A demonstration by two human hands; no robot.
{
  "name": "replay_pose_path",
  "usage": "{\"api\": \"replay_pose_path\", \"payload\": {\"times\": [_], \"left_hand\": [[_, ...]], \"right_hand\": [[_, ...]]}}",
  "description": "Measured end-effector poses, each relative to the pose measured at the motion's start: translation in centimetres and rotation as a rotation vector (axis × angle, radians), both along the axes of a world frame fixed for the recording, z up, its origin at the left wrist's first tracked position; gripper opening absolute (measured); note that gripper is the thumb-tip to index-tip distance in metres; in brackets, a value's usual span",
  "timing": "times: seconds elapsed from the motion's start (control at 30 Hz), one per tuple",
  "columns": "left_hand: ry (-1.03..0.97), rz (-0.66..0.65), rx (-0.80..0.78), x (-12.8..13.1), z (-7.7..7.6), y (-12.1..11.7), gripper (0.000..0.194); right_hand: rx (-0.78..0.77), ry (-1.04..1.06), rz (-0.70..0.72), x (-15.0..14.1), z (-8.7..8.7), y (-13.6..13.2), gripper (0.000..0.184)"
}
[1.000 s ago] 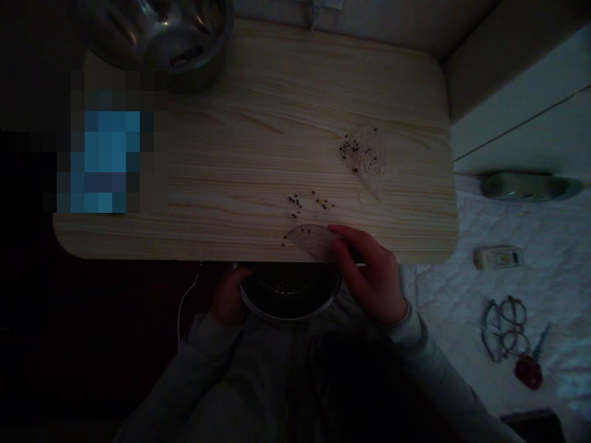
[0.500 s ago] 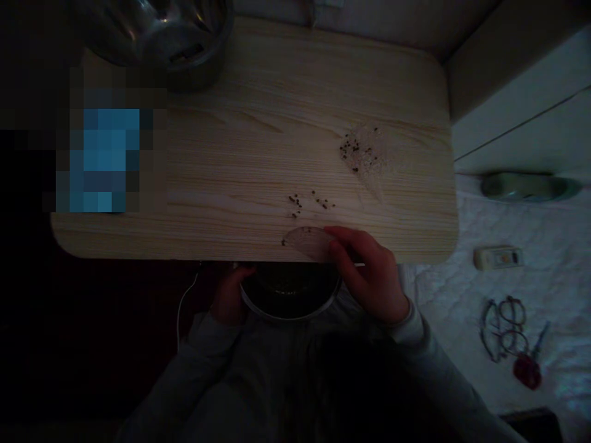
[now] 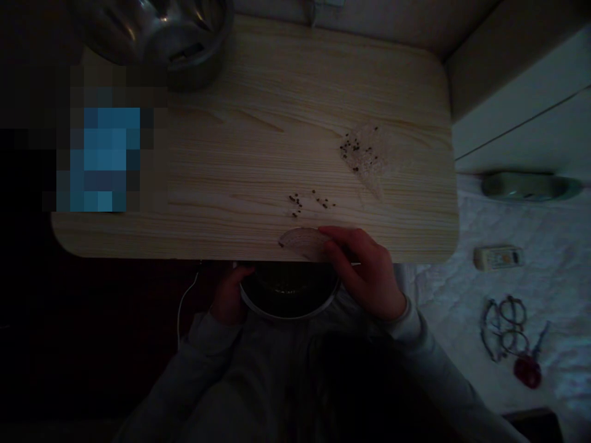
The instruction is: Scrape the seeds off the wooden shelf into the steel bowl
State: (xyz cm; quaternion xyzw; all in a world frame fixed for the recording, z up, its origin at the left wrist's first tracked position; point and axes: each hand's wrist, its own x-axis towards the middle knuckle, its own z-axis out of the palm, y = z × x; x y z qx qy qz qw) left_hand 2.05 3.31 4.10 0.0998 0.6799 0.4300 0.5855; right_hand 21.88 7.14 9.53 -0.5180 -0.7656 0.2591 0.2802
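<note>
My right hand point(image 3: 364, 264) is closed, thumb and fingers pinching a thin, translucent piece with a rounded edge point(image 3: 302, 241) at the table's front edge. A dark speck shows at its left tip. Under that edge, my left hand point(image 3: 232, 292) grips the left rim of a dark round bowl point(image 3: 289, 304) with a pale rim; the tabletop hides its far part. Just beyond the translucent piece lie several small dark bits point(image 3: 296, 202) in a loose scatter. Farther right, a thin clear patch point(image 3: 369, 157), plastic film or a wet smear, carries more dark bits.
The light wood table point(image 3: 258, 111) has a large metal bowl point(image 3: 157, 37) at its back left. A blurred blue block point(image 3: 105, 154) is at the left. On the white quilt point(image 3: 447, 344) at right lie a remote control point(image 3: 498, 257), a green bottle-like object point(image 3: 526, 186) and loops of cord point(image 3: 508, 326).
My right hand has shifted slightly left with the translucent piece, along the table's front edge. The specks at its far edge are no longer visible. My left hand and the dark bowl stay put.
</note>
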Motion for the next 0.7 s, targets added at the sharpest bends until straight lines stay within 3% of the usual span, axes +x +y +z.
{"api": "replay_pose_path", "payload": {"times": [0.2,0.43,0.7], "left_hand": [[-0.099,0.023,-0.03,0.5,0.1,0.4,0.004],[-0.121,-0.03,-0.046,-0.5,-1.5,-0.3,0.005],[-0.15,0.02,-0.028,0.1,-0.1,0.0,0.008]], "right_hand": [[0.015,-0.013,0.057,-0.2,0.2,0.2,0.026],[0.012,-0.01,0.124,-0.4,0.3,0.3,0.024],[-0.007,-0.01,0.194,-0.5,0.4,-0.1,0.023]]}}
